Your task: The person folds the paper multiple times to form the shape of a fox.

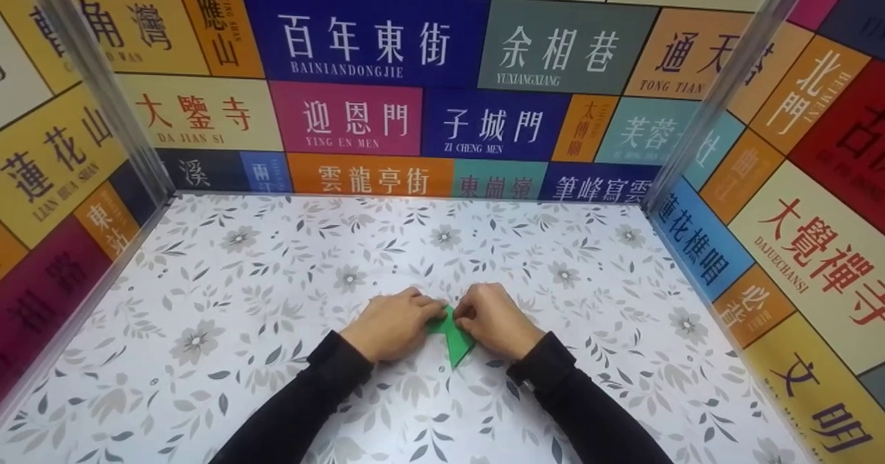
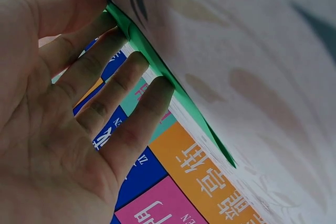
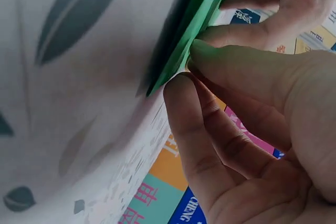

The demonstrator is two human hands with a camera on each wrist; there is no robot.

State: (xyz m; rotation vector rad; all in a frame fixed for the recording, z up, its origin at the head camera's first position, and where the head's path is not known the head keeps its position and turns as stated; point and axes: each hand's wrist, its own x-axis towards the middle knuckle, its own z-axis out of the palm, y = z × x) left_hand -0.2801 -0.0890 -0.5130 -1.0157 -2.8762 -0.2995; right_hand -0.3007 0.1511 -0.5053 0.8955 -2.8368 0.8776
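Observation:
A folded piece of green paper (image 1: pixel 458 343) lies on the floral-patterned table between the two hands, one pointed corner toward the person. From the left, my left hand (image 1: pixel 393 324) rests its fingertips on the paper. In the left wrist view its fingers (image 2: pixel 134 121) are extended, tips along the green edge. My right hand (image 1: pixel 501 322) pinches the paper's right edge between thumb and bent fingers. The right wrist view has the right thumb (image 3: pixel 236 69) against the layered green folds, with left-hand fingers at the top. Part of the paper is hidden under the left fingers.
The white table (image 1: pixel 276 395) has a grey leaf-and-flower print. Behind it stands a wall of coloured signs (image 1: pixel 359 42) with Chinese characters, and similar panels (image 1: pixel 802 243) flank both sides. Clear strips (image 1: pixel 733 70) run up the corners.

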